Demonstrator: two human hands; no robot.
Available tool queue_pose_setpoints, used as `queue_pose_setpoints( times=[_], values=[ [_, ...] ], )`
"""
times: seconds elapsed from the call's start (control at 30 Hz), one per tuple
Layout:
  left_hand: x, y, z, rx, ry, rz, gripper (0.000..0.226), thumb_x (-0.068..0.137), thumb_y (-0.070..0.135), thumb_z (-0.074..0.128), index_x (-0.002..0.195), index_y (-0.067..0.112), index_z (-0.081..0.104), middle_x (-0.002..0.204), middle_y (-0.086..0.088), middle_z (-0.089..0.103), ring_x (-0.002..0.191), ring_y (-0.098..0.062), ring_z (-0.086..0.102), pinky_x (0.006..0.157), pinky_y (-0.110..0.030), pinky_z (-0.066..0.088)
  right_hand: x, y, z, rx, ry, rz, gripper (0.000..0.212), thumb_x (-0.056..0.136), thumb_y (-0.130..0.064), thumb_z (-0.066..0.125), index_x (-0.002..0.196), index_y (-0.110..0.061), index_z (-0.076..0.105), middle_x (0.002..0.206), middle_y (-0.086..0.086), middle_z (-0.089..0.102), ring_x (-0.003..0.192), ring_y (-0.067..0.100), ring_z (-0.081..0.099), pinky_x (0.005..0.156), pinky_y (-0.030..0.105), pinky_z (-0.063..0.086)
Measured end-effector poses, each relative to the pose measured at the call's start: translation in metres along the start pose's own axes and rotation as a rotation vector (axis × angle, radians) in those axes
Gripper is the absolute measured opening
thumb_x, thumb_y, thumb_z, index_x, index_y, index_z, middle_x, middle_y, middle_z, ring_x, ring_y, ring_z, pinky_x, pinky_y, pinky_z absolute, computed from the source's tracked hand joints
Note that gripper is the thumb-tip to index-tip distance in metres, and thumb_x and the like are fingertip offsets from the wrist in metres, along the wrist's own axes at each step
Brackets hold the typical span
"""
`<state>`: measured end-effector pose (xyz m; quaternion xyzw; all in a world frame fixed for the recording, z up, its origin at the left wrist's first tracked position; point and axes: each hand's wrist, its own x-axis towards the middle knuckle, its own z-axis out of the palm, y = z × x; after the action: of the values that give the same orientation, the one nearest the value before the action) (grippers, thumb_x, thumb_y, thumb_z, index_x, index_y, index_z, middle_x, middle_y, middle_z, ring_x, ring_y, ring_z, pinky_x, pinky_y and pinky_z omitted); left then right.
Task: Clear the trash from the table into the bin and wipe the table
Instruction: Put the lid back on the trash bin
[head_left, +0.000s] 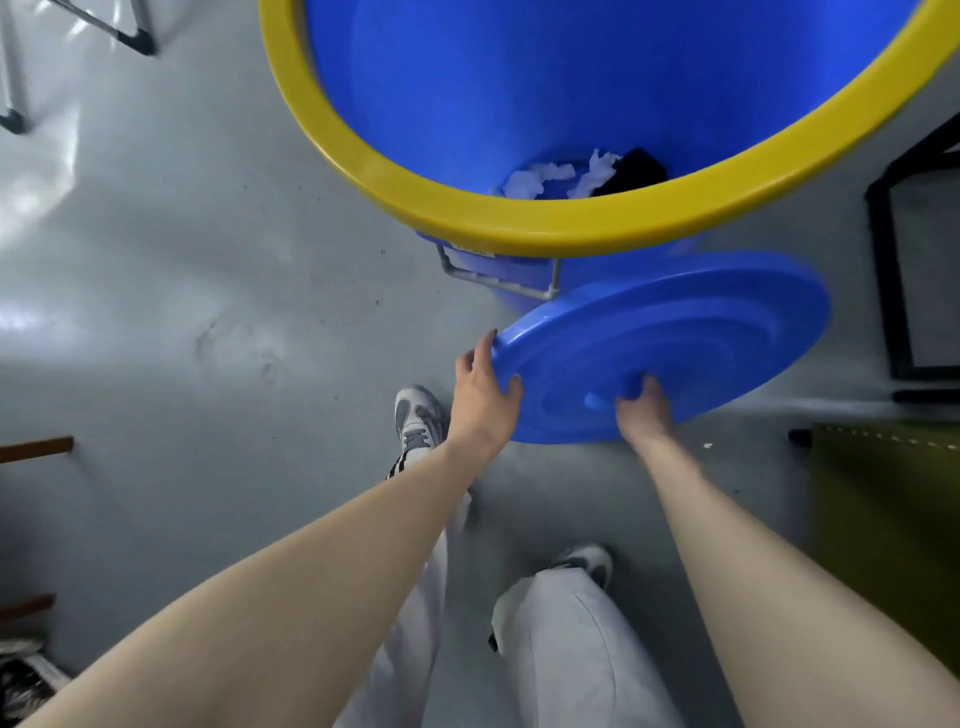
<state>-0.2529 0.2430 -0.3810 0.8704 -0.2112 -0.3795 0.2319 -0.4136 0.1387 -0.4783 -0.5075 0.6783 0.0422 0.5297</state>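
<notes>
Lid (675, 338) between hands, beside open bin (467, 208)

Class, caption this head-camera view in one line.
Both hands, left and right, hold the blue lid beside the open bin.

Glossy grey floor (182, 322), metal chair legs (124, 31) at eleven o'clock, black metal frame (883, 291) at three o'clock, olive-green fabric seat (893, 509) at four o'clock, wooden bar (36, 449) at nine o'clock

1. Both bare forearms are reaching from the lower corners toward the frame's centre.
2. The left hand (485, 387) is curling its fingers over the lid (675, 332) edge.
3. The right hand (644, 408) is gripping the lid's near rim, centre-right.
</notes>
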Motion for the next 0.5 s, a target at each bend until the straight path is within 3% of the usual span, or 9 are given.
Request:
queue_pose_setpoints(
  times=[0.17, 0.33, 0.5],
  values=[
    [-0.003, -0.004, 0.011, -0.020, 0.067, 0.004, 0.059, 0.096, 0.019, 0.055, 0.149, 0.030, 0.032, 0.145, -0.004, 0.033, 0.095, -0.014, 0.047, 0.083, -0.024, 0.039, 0.011, 0.000, -0.003, -0.013, -0.036, -0.024, 0.053, 0.092, -0.011, 0.058, 0.142, -0.010, 0.041, 0.140, 0.013, 0.053, 0.126, 0.033, 0.052, 0.096, 0.032, 0.040],
    [-0.011, -0.003, 0.015, -0.038, 0.090, 0.004, 0.059, 0.096, 0.018, 0.056, 0.149, 0.029, 0.033, 0.145, -0.004, 0.034, 0.099, -0.010, 0.042, 0.088, -0.021, 0.035, 0.011, -0.003, -0.005, -0.109, 0.002, -0.010, 0.043, 0.099, -0.026, 0.053, 0.136, -0.005, 0.043, 0.140, 0.018, 0.054, 0.126, 0.039, 0.051, 0.095, 0.038, 0.041],
    [-0.024, 0.000, 0.010, 0.056, 0.100, -0.050, 0.051, 0.098, 0.022, 0.056, 0.146, 0.032, 0.040, 0.141, -0.002, 0.042, 0.091, -0.010, 0.044, 0.081, -0.021, 0.035, 0.004, 0.001, -0.008, -0.112, 0.012, 0.055, 0.038, 0.099, -0.027, 0.051, 0.130, -0.006, 0.043, 0.133, 0.021, 0.057, 0.120, 0.041, 0.054, 0.091, 0.039, 0.042]
  ],
)
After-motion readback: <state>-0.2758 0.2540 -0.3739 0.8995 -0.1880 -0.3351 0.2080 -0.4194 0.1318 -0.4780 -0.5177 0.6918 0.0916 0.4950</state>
